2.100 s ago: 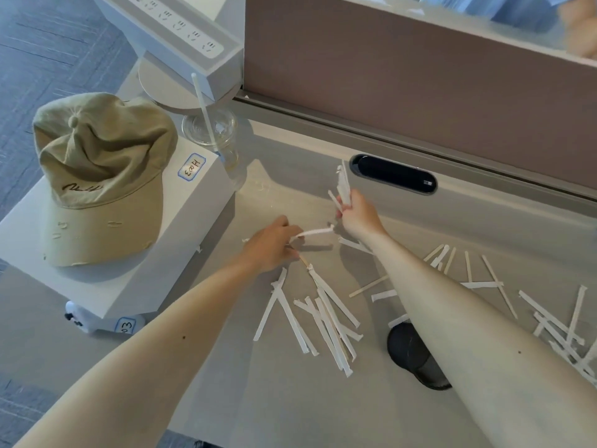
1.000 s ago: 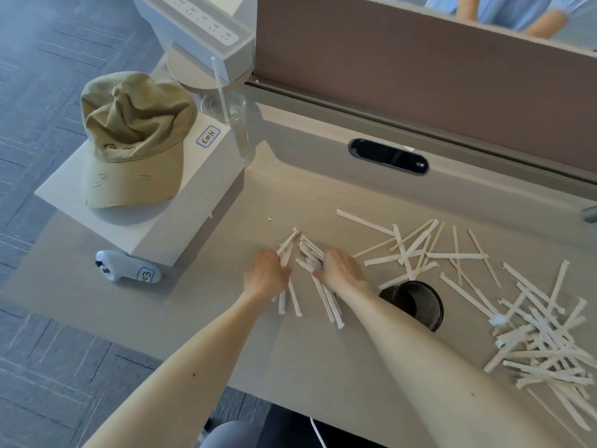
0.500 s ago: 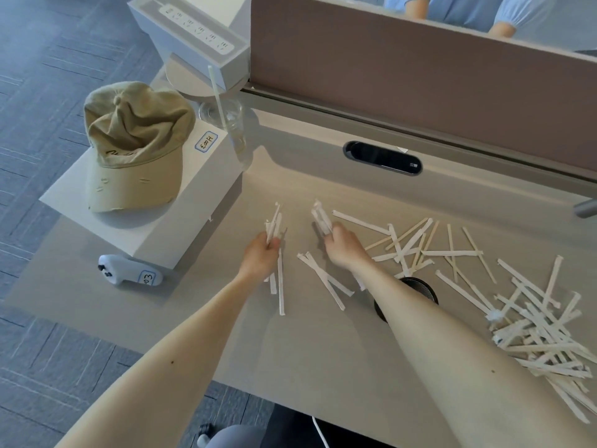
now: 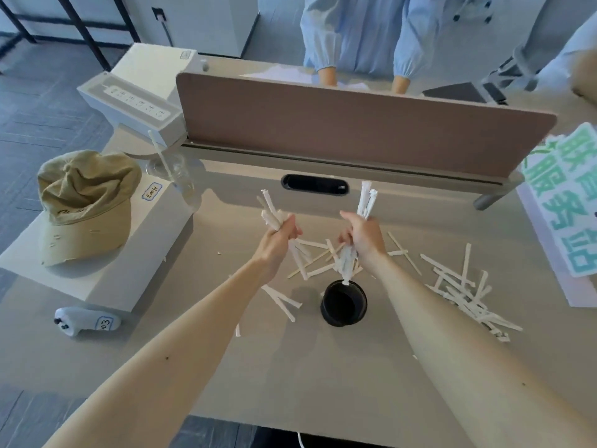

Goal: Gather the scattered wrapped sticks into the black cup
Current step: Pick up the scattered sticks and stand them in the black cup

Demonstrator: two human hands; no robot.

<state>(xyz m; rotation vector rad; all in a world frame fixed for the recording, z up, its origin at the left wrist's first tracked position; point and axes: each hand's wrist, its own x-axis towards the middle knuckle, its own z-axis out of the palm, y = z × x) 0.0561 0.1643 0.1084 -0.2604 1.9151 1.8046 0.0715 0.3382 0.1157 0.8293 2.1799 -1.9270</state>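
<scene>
Your right hand and left hand each clench wrapped sticks just above the black cup. Splayed ends could catch its rim, tipping it.

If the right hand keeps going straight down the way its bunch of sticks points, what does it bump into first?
Probably the black cup. The right hand grips a bundle of wrapped sticks whose lower tip appears to sit just at the cup's far rim, so it would likely enter the opening, though depth is hard to judge from this view.
</scene>
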